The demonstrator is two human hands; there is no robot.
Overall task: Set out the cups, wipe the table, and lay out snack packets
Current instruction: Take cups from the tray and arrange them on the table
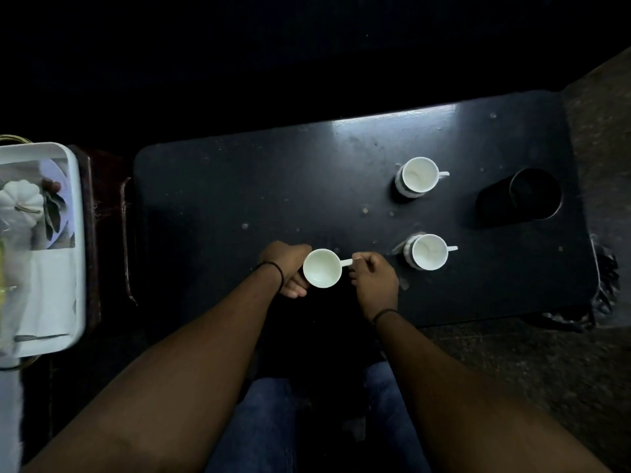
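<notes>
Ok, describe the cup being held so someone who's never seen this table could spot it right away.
On the dark table, look at the near edge, left of the two other white cups. The cup there sits between both hands: left hand round its body, right hand pinching its handle. The others stand untouched.

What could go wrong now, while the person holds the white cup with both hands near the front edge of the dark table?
1. The held cup is close to the front edge of the table; set down there, it might get knocked off.
2. The right hand only pinches the thin handle, so the cup may tip if the left hand lets go.
3. Crumbs dot the table, so cups may land on dirt before wiping.
</notes>
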